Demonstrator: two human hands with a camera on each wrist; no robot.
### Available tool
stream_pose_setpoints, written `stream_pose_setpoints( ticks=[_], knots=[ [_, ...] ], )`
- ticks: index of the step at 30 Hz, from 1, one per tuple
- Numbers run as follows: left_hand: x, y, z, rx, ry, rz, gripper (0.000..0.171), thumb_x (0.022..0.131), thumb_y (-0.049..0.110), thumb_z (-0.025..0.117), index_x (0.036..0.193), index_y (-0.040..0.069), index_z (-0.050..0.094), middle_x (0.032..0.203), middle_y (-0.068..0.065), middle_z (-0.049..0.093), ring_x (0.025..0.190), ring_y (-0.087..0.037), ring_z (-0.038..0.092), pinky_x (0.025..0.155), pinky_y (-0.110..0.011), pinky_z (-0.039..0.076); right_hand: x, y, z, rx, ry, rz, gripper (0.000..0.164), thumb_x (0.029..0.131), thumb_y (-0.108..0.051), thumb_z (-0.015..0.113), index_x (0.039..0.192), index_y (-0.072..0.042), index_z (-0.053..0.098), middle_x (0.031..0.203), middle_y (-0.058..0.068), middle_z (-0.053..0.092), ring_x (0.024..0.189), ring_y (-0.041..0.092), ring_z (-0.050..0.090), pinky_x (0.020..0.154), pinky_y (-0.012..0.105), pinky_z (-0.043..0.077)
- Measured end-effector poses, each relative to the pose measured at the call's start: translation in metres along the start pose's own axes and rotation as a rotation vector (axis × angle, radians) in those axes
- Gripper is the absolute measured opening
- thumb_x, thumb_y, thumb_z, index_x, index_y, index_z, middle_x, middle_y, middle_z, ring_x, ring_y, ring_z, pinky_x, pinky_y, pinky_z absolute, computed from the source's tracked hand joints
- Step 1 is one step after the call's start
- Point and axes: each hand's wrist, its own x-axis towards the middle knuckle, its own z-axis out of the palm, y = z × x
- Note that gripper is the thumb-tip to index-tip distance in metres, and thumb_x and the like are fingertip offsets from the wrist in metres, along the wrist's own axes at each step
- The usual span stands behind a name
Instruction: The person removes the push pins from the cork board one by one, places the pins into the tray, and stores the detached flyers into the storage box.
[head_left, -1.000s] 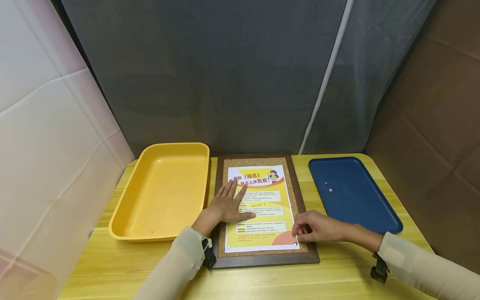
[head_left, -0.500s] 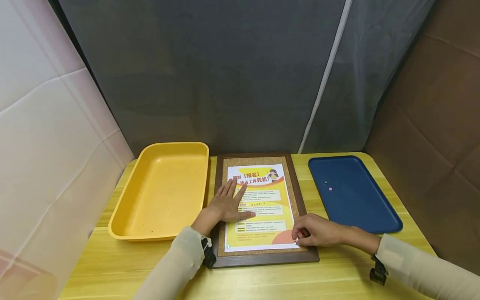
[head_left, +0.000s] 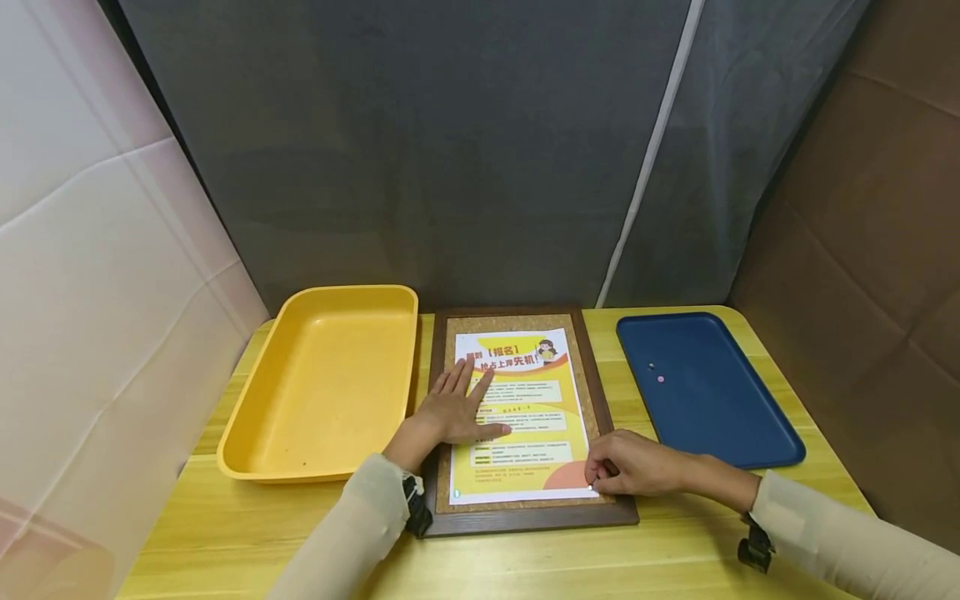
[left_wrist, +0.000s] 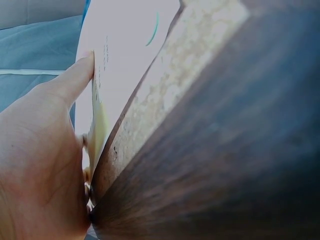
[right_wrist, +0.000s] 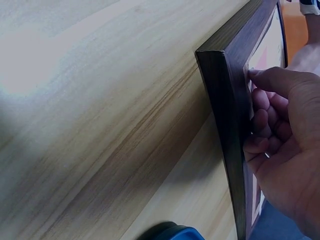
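Note:
A printed yellow-and-white poster (head_left: pixel 525 454) lies on a cork board (head_left: pixel 513 322) with a dark wooden frame (head_left: pixel 525 521). My left hand (head_left: pixel 450 412) rests with spread fingers on the poster's left side, seen edge-on in the left wrist view. At the poster's lower right corner my right hand (head_left: pixel 637 463) pinches a tiny pale thumbtack (head_left: pixel 590 488) between thumb and forefinger; the tack is mostly hidden. In the right wrist view the thumb touches the corner and the other fingers are curled. A small teal-white round tack (head_left: pixel 457 494) sits at the lower left corner.
On the left stands a deep yellow tray (head_left: pixel 322 475) with a dark speck in it. A blue tray (head_left: pixel 720 400) at the right bears a few small tacks (head_left: pixel 661 379). All rest on a wood-grain table (head_left: pixel 480 567), with a grey curtain (head_left: pixel 405 158) behind.
My right hand has shifted slightly down at the poster's lower right corner, and its fingertips now cover more of the tack there. The left hand stays in place.

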Motion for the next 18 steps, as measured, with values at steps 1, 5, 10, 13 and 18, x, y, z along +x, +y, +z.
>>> stream_pose_setpoints(
  ticks=[1,5,10,13,18],
  knots=[
    [0.0002,-0.0002,0.0000,0.000,0.000,0.000,0.107,0.095,0.082,0.048,0.173,0.022,0.005,0.178,-0.016,-0.010,0.165,-0.035,-0.007,0.132,-0.053,0.003,0.0001,0.0000,0.0000,0.001,0.001,0.000,0.014,0.093,-0.005,0.078,0.089,-0.018,0.074,0.076,-0.018,0.056,0.067,-0.009,0.049,0.062,0.015,0.048],
    [0.0004,-0.0005,-0.0001,0.001,0.003,0.001,0.107,0.095,0.082,0.048,0.173,0.022,0.005,0.177,-0.016,-0.010,0.165,-0.035,-0.007,0.132,-0.053,0.003,0.0011,-0.0012,0.0004,0.006,0.003,0.007,0.014,0.092,-0.003,0.078,0.088,-0.017,0.074,0.075,-0.017,0.057,0.067,-0.008,0.049,0.062,0.016,0.047],
    [-0.0012,0.0002,-0.0006,-0.001,0.007,0.002,0.108,0.095,0.082,0.049,0.173,0.022,0.005,0.177,-0.016,-0.009,0.165,-0.035,-0.006,0.132,-0.053,0.003,0.0019,-0.0035,-0.0001,0.032,-0.011,0.049,0.014,0.091,-0.003,0.078,0.087,-0.016,0.074,0.075,-0.016,0.058,0.066,-0.008,0.049,0.062,0.016,0.047],
    [-0.0013,0.0004,-0.0003,-0.004,0.008,0.003,0.108,0.095,0.081,0.049,0.173,0.021,0.006,0.177,-0.017,-0.009,0.165,-0.036,-0.006,0.132,-0.053,0.004,0.0023,-0.0046,-0.0013,0.042,-0.025,0.069,0.014,0.092,-0.004,0.078,0.086,-0.016,0.074,0.074,-0.017,0.058,0.065,-0.008,0.049,0.061,0.016,0.046],
    [0.0002,-0.0006,-0.0001,0.008,0.014,0.005,0.108,0.095,0.082,0.049,0.173,0.022,0.005,0.177,-0.016,-0.009,0.165,-0.035,-0.006,0.132,-0.053,0.003,0.0043,-0.0059,-0.0041,0.051,-0.043,0.079,0.014,0.091,-0.004,0.077,0.084,-0.015,0.073,0.071,-0.016,0.059,0.063,-0.008,0.048,0.059,0.016,0.045]
  ],
)
